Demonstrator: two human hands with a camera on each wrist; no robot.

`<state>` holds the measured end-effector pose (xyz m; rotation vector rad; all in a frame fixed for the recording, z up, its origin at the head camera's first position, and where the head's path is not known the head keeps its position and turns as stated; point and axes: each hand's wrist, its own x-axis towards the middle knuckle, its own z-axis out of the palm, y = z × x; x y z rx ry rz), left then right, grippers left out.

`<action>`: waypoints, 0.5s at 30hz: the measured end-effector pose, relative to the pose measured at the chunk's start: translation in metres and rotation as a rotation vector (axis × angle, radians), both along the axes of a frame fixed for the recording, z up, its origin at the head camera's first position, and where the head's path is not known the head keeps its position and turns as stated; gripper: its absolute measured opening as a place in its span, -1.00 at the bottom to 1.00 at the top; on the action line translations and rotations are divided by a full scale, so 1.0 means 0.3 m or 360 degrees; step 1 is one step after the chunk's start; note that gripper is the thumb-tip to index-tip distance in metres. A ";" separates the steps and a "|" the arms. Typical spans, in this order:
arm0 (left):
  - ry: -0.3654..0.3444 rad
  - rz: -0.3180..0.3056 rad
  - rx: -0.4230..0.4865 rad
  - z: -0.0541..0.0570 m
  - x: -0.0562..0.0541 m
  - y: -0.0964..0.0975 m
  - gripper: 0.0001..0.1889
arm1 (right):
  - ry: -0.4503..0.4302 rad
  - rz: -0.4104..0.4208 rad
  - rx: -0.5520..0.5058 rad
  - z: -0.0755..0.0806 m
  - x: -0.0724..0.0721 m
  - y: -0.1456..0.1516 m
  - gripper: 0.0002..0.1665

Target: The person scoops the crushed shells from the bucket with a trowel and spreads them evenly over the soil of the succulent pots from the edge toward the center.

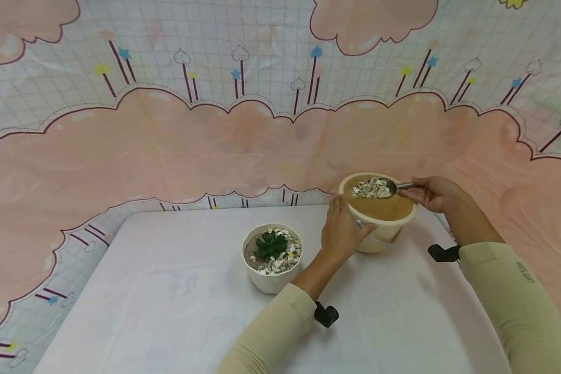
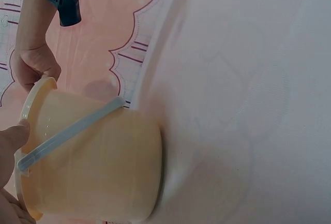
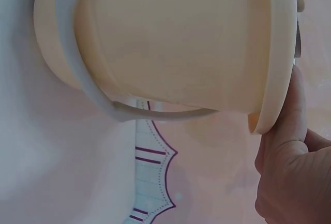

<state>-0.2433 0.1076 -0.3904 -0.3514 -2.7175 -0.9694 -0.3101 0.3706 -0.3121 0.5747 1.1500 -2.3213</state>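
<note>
A cream bucket (image 1: 376,245) with a grey handle (image 2: 72,133) stands at the back right of the white table. My left hand (image 1: 341,228) grips its near left rim, thumb and fingers on either side. In my right hand (image 1: 430,193) is the handle of a metal spoon (image 1: 404,185), pinched between thumb and fingers. The spoon is heaped with pale, mixed pebbles or chips (image 1: 370,188) and is over the bucket's mouth. From the right wrist view, the right hand (image 3: 289,167) is against the bucket's rim; the spoon is mostly hidden there.
Left of the bucket stands a white faceted pot (image 1: 272,283) holding a green succulent (image 1: 271,243). Similar chips cover the right and front of its surface; brown soil shows at the left. A patterned cloth (image 1: 215,150) hangs behind the white tabletop (image 1: 168,296).
</note>
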 end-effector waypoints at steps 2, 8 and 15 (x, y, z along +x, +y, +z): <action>-0.0015 0.0002 -0.0013 0.002 0.002 0.000 0.13 | 0.0000 -0.0015 -0.0032 -0.001 0.001 0.002 -0.39; -0.0031 0.0002 -0.0029 0.002 0.000 0.000 0.14 | -0.0039 -0.0051 -0.0153 -0.005 0.001 0.020 -0.35; -0.0032 -0.0004 -0.0028 -0.001 -0.002 0.000 0.13 | -0.0070 -0.0115 -0.0202 -0.012 0.009 0.030 -0.36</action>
